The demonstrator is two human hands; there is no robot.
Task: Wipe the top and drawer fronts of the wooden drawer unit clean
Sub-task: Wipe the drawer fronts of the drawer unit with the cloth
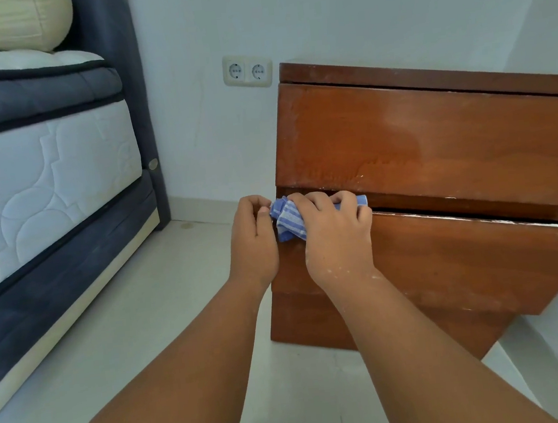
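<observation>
The wooden drawer unit [434,133] stands against the white wall on the right, brown and glossy, with a damp streak on its upper drawer front. Its lower drawer [465,260] is pulled out a little. My right hand [336,229] presses a bunched blue-and-white striped cloth [287,219] onto the top left edge of that lower drawer. Just to its left, my left hand [253,238] curls around the unit's left corner, its fingertips touching the cloth's end. The unit's top is seen only edge-on.
A bed with a white quilted mattress [44,187] and dark blue frame fills the left. A double wall socket [247,71] sits left of the unit. Pale floor tiles [145,328] run between the bed and the unit.
</observation>
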